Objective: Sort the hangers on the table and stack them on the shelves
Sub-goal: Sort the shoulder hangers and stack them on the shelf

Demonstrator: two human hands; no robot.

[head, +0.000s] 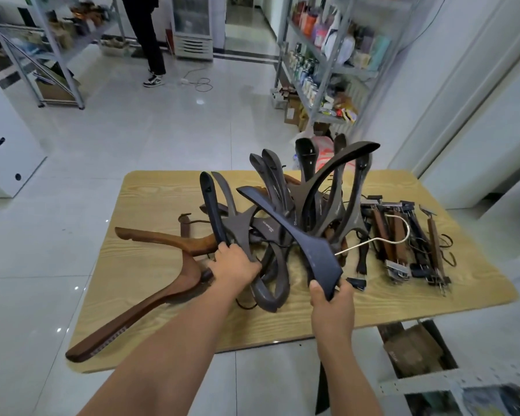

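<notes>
A tangle of dark grey hangers stands up from the middle of the wooden table. My left hand grips the arm of one dark hanger that rises to the upper left. My right hand grips the lower end of a dark blue-black hanger with a metal hook, lifted over the pile. Brown wooden hangers lie flat at the table's left. Several clip hangers lie in a row on the right.
A metal shelf rack with bottles and packets stands behind the table at right, another rack at far left. A person's legs stand at the back. A white cabinet sits left; a low shelf is at bottom right.
</notes>
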